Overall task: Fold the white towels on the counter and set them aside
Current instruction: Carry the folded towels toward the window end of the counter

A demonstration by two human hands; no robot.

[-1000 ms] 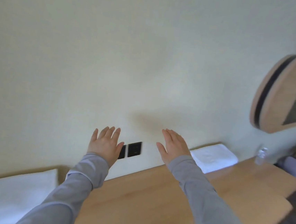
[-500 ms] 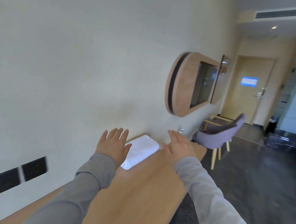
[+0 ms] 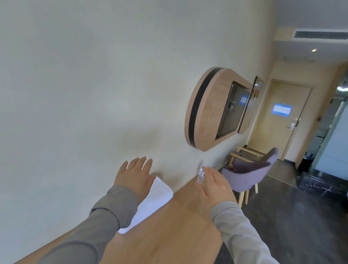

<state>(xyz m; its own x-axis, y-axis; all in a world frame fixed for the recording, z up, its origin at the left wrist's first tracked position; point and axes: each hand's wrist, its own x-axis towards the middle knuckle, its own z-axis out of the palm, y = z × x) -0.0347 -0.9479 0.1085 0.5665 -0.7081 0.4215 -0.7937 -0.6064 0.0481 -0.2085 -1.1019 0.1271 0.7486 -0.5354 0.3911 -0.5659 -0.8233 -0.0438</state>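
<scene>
- Nearest to you, two arms in grey sleeves [image 3: 104, 227] reach forward over a long wooden counter [image 3: 169, 242] that runs along a pale wall [image 3: 67, 79].
- The left hand [image 3: 133, 177] is released, with fingers straight, slightly spread and palm down. It holds nothing. It hangs over the far end of a white towel [image 3: 156, 200]; I cannot tell whether it touches the cloth.
- The towel lies flat on the counter, tight against the wall, and looks already folded into a neat oblong. The left forearm hides part of it.
- The right hand [image 3: 216, 188] is likewise released and flat, holding nothing. It is over the counter's far end, apart from the towel.
- A small clear bottle [image 3: 200, 176] stands upright just beside the right hand's fingers, near the far end of the counter. I cannot tell whether they touch.
- One likely trouble: if the right hand swings left toward the towel, it could clip the bottle and tip it over, since the bottle looks light and narrow.
- Another risk: pulling the towel with one hand could drag its layers apart and undo the fold. Lifting it with both hands seems safer.
- Beyond the counter are a purple chair [image 3: 247, 173], a rounded wooden cabinet [image 3: 211, 107] fixed to the wall, and a closed door [image 3: 279, 129] at the far end of the room.
</scene>
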